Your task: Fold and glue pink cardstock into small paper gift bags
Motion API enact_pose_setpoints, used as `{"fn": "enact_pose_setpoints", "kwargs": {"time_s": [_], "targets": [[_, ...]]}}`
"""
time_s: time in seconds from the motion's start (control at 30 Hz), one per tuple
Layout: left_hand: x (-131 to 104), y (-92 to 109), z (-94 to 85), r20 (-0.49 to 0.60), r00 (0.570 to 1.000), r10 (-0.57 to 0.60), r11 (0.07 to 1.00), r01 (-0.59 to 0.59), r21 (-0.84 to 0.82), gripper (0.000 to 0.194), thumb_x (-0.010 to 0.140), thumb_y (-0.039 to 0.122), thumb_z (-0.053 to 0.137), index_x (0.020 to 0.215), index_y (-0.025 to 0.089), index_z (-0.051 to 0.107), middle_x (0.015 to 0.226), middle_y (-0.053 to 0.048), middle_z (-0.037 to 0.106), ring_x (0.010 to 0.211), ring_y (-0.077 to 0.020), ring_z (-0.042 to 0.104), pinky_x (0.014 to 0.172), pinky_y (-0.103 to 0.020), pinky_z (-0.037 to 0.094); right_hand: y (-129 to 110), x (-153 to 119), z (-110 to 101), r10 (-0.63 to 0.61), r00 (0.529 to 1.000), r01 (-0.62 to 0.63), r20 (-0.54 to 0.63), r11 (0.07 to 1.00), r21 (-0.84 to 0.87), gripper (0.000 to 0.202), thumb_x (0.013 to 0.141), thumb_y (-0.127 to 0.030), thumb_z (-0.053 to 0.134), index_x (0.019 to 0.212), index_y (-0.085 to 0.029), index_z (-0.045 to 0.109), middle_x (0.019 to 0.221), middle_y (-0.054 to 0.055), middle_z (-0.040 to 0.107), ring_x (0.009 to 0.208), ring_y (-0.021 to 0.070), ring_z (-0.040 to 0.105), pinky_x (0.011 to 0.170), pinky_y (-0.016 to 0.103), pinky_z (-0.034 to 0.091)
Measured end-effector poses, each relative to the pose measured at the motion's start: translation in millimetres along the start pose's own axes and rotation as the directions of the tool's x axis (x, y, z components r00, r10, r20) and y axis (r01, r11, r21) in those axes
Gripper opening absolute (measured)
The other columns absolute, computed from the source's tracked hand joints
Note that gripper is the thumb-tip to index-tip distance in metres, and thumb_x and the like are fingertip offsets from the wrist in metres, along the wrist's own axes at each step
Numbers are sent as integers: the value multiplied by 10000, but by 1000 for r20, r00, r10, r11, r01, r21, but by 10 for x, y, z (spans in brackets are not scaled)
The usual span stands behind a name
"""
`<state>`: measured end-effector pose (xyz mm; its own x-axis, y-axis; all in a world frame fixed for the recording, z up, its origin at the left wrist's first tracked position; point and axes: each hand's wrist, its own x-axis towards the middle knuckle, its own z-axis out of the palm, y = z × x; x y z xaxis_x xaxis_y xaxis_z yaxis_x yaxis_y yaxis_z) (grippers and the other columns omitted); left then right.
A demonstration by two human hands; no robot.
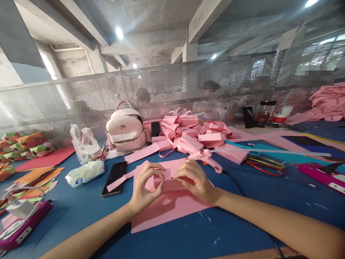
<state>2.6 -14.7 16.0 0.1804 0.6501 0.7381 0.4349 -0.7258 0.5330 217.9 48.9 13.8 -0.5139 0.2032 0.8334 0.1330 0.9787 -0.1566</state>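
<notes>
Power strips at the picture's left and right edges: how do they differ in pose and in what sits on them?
The left power strip slants up toward the picture's middle, as does the right power strip, but they lean opposite ways. The left one carries a white charger block; the right one has a black plug. Both are magenta and white.

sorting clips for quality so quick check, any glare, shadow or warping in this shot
Head view: a ceiling lamp flares into pale streaks; soft shadow on the pink sheet below the left hand and right hand; wide-angle stretch towards the edges; mesh screen hazy, heads behind it pixelated
</notes>
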Motion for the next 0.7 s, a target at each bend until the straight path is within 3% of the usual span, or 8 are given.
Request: {"fn": "enact_pose_setpoints", "kwargs": {"time_s": [0.7], "targets": [[-25, 22, 43, -20, 1000, 2, 1000, -2, 8, 159, 831, 63, 597, 867, 217, 590, 1095, -81, 615, 1052, -246, 594, 916, -389, 467, -31, 11, 14, -28, 1000, 28, 4, 999, -23, 153, 1030, -250, 477, 947, -239, 604, 826, 23, 667, 765, 200, 553, 867, 408, 389]]}}
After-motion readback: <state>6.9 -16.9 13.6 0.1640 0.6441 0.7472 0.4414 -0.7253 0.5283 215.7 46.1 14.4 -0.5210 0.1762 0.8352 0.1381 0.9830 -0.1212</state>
